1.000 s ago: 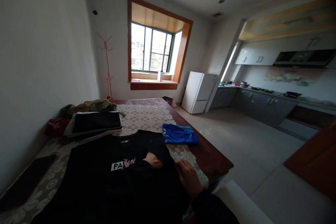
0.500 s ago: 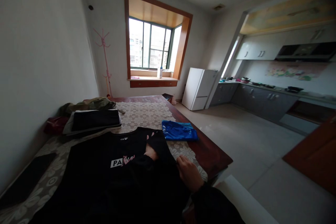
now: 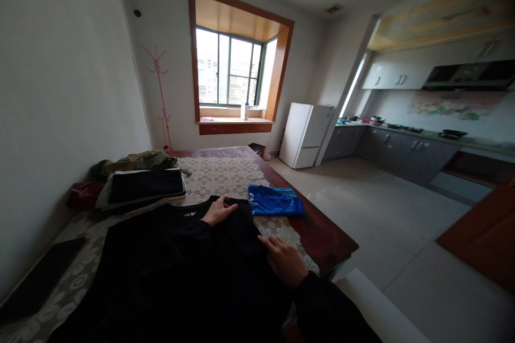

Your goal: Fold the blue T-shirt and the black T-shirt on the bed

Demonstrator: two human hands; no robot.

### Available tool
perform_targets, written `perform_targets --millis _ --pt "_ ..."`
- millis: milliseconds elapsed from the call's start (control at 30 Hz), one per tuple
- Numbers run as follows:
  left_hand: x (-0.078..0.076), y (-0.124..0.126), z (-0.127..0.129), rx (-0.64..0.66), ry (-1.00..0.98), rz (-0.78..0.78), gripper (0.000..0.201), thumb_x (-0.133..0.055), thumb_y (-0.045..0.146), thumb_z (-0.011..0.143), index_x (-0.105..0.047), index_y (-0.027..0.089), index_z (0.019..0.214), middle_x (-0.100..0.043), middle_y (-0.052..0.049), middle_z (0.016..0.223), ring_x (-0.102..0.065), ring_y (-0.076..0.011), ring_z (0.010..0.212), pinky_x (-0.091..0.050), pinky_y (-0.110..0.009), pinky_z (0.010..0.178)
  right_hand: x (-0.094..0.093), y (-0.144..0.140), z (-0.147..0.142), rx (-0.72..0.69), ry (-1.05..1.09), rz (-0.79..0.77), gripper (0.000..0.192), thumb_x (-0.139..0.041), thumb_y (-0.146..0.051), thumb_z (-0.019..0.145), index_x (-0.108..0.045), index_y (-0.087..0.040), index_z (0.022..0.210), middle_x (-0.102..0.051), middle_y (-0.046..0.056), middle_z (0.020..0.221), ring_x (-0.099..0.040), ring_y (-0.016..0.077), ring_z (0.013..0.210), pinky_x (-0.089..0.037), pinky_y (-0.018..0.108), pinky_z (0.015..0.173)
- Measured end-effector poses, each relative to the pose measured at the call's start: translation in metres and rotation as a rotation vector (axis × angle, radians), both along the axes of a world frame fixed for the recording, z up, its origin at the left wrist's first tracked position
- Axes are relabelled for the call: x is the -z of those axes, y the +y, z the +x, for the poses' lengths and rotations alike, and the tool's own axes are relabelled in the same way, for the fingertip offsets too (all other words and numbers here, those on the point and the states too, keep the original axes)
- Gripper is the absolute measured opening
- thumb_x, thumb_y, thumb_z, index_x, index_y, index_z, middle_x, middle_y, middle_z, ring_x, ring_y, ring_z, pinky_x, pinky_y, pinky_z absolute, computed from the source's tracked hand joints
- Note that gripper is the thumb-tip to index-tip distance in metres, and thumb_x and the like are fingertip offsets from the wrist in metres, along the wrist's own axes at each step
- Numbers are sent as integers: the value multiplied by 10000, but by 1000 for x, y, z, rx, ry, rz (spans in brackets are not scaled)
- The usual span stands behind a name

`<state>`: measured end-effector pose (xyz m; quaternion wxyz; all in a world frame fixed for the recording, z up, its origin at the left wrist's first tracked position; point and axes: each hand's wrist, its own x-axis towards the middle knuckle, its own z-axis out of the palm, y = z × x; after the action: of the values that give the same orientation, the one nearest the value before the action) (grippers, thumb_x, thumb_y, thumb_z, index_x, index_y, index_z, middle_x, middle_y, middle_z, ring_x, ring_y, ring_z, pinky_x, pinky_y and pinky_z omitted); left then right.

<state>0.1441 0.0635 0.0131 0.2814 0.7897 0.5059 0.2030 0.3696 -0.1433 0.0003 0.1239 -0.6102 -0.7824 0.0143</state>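
Shirt [image 3: 169,257] lies flat on the desk [image 3: 322,236], my left hand [image 3: 217,211] and right hand [image 3: 284,260] pressing open on it, gripping nothing, so I should smooth slowly for a neat fold.

Both arms reach forward from the near edge in dark sleeves. The left hand [image 3: 217,211] lies farther out, palm down, its fingers [image 3: 229,205] spread flat and pointing right and away. The right hand [image 3: 285,261] sits nearer and to the right, palm down, fingers extended toward the left, forefinger leading.
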Motion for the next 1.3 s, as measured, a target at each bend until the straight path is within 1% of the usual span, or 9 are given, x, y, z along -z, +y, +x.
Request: perform_targets --millis 100,233,467,600,700,900,1033,1133,1300 --pt "-1 -11 19 -7 83 59 510 -634 537 849 -574 273 1282 -745 -60 1144 -674 -262 1111 -499 -349 930 -1 5 -4 3 1 -3 646 -451 -83 864 -478 -265 1483 -693 73 1169 -627 233 1036 -481 321 875" --pt "1 -18 49 -35 165 131 428 -570 492 912 -578 272 1279 -637 -117 1329 -549 -322 1284 -412 -480 1064 -1 9 -8 1 -69 -33 636 -417 -63 874 -495 -244 1478 -716 87 1089 -643 238 995 -481 319 813" --pt "-2 9 82 -61 240 84 414 -589 489 936 -610 186 1217 -639 -85 1258 -621 -237 1116 -513 -492 972 -2 10 -9 -34 -18 -39 651 -433 -37 821 -488 -186 1453 -716 114 1131 -658 253 1014 -488 329 839" --pt "-3 21 89 -41 267 57 378 -602 479 933 -632 187 1172 -660 -75 1209 -640 -219 1070 -539 -461 936 2 7 -6 15 110 30 403 -452 -82 838 -605 -225 1182 -712 105 973 -679 272 894 -509 356 761" --pt "0 24 93 -39 285 53 357 -607 469 933 -640 197 1161 -656 -76 1228 -636 -217 1079 -537 -458 944 3 5 -5 54 109 54 272 -448 -113 862 -597 -275 1022 -685 76 898 -677 274 853 -511 371 740" --pt "10 19 100 -111 282 103 356 -581 484 941 -643 195 1139 -654 -73 1218 -613 -229 1113 -492 -486 991 2 0 -2 -24 130 5 382 -396 -89 903 -602 -275 1165 -708 45 1043 -672 220 961 -498 327 806" --pt "16 10 101 -124 250 177 357 -489 480 975 -635 193 1129 -633 -98 1256 -549 -265 1212 -406 -501 1052 2 -3 0 -36 52 -29 293 -400 -121 949 -638 -248 1064 -705 42 963 -657 204 910 -469 312 790" --pt "15 7 99 -104 234 194 366 -408 452 996 -627 193 1133 -635 -138 1264 -526 -290 1244 -379 -484 1055 -10 -6 -1 -37 -47 -43 246 -462 -145 918 -663 -239 1024 -700 64 977 -628 239 957 -467 356 849" --pt "7 3 87 -39 190 197 406 -360 418 1005 -526 226 1322 -616 -114 1349 -529 -260 1272 -407 -425 1045 -40 1 -14 -97 -57 29 283 -540 -205 861 -705 -230 1090 -602 83 1359 -492 291 1279 -363 468 1112"
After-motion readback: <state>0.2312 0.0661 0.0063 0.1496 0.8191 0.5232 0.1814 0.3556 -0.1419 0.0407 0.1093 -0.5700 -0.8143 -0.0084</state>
